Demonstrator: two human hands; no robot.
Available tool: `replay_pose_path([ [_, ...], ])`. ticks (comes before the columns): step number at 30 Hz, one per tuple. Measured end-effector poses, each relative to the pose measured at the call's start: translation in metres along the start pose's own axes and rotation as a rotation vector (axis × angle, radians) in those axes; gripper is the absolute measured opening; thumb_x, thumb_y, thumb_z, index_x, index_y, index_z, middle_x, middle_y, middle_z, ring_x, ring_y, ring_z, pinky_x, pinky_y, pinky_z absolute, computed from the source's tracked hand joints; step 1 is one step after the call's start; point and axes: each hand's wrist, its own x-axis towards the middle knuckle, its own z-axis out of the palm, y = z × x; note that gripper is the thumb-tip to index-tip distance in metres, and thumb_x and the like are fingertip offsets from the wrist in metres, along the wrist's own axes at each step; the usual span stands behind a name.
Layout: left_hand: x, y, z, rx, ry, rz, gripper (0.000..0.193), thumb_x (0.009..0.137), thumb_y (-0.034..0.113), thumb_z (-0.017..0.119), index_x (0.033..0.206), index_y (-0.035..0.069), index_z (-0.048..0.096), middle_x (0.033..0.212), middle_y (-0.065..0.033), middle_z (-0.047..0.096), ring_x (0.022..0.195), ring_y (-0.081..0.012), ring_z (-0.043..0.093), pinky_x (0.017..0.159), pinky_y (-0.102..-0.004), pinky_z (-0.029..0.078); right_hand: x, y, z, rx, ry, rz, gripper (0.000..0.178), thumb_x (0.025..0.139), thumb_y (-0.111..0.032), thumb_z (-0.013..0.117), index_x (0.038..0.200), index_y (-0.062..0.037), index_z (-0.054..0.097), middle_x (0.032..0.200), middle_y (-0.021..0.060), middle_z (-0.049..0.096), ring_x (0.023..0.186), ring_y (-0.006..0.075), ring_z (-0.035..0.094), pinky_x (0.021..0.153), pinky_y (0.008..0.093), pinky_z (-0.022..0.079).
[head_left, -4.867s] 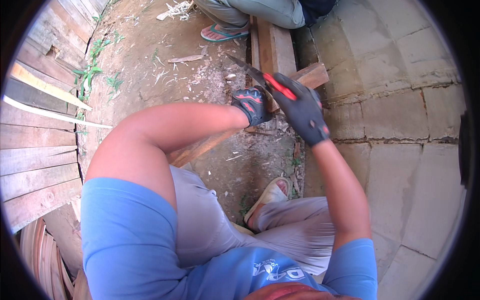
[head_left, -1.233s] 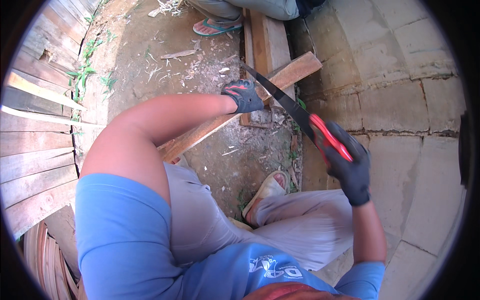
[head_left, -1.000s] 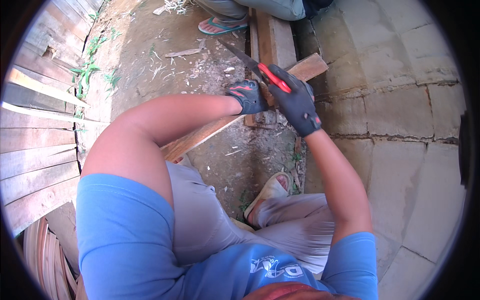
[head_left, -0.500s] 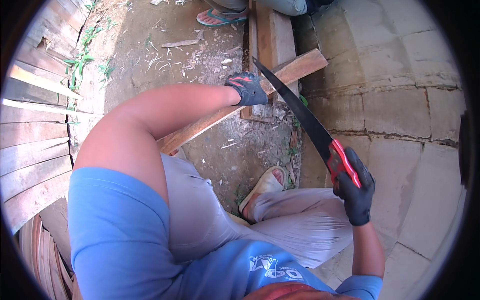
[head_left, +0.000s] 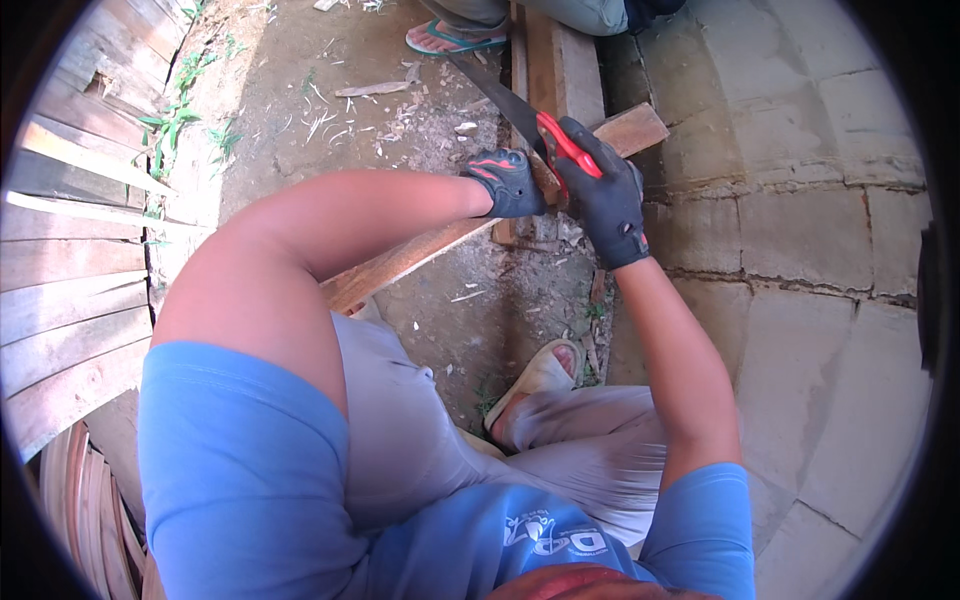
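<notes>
1. Our right hand (head_left: 607,200), black glove, is closed around the red handle (head_left: 568,145) of the saw (head_left: 510,108).
2. Our left hand (head_left: 507,183), gloved too, is clamped over the board (head_left: 425,258), just beside the saw; we can't see its fingertips underneath.
3. Saw sits over the board, dark blade pointing up-left, away from us. Can't tell whether the teeth touch wood.
4. Board runs diagonally from near our left knee, under the left hand, to its far end right of the right hand. It crosses the thick beam (head_left: 578,75).
5. Near the beam: wood shavings (head_left: 400,128) on bare soil, concrete blocks (head_left: 800,235) to the right.
6. Our pale sandal (head_left: 548,372) is planted below the saw, well apart from it.
7. Top edge: a co-worker's foot in a teal flip-flop (head_left: 470,46), next to the beam.
8. Far left: plank wall (head_left: 75,270), green weeds (head_left: 178,122) along its base.
</notes>
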Motion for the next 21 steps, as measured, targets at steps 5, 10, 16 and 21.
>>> replay_pose_path([
  [5, 0.008, -0.020, 0.006, 0.020, 0.050, -0.057, 0.064, 0.081, 0.051, 0.081, 0.116, -0.003, 0.077, 0.118, -0.0286, 0.076, 0.111, -0.0402, 0.075, 0.095, -0.0476, 0.059, -0.007, -0.046, -0.040, 0.426, -0.165, 0.526, 0.052, 0.096, -0.021, 0.075, 0.146, -0.0107, 0.068, 0.116, 0.0160, 0.077, 0.092, 0.0234, 0.076, 0.082, 0.0368, 0.059],
  [10, 0.007, -0.026, 0.010, 0.023, 0.084, -0.031, 0.067, 0.080, 0.051, 0.082, 0.115, -0.005, 0.077, 0.114, -0.0297, 0.076, 0.109, -0.0414, 0.075, 0.094, -0.0475, 0.059, -0.097, -0.052, -0.145, 0.075, -0.272, 0.279, 0.052, 0.097, -0.019, 0.074, 0.147, -0.0077, 0.067, 0.129, 0.0163, 0.074, 0.099, 0.0222, 0.076, 0.083, 0.0364, 0.061],
  [16, 0.007, -0.023, 0.009, 0.045, 0.051, -0.007, 0.066, 0.080, 0.049, 0.083, 0.114, -0.007, 0.075, 0.109, -0.0301, 0.077, 0.104, -0.0413, 0.076, 0.091, -0.0485, 0.060, -0.136, -0.080, -0.221, -0.113, -0.372, 0.324, 0.052, 0.096, -0.019, 0.075, 0.147, -0.0081, 0.067, 0.142, 0.0215, 0.070, 0.118, 0.0321, 0.075, 0.092, 0.0407, 0.062],
  [21, 0.003, -0.022, 0.011, 0.033, 0.087, -0.089, 0.073, 0.079, 0.050, 0.081, 0.125, -0.006, 0.071, 0.119, -0.0286, 0.076, 0.111, -0.0412, 0.075, 0.096, -0.0481, 0.059, -0.083, -0.052, -0.144, 0.013, -0.290, 0.110, 0.047, 0.096, -0.020, 0.074, 0.142, -0.0091, 0.069, 0.142, 0.0191, 0.070, 0.116, 0.0320, 0.075, 0.089, 0.0394, 0.062],
])
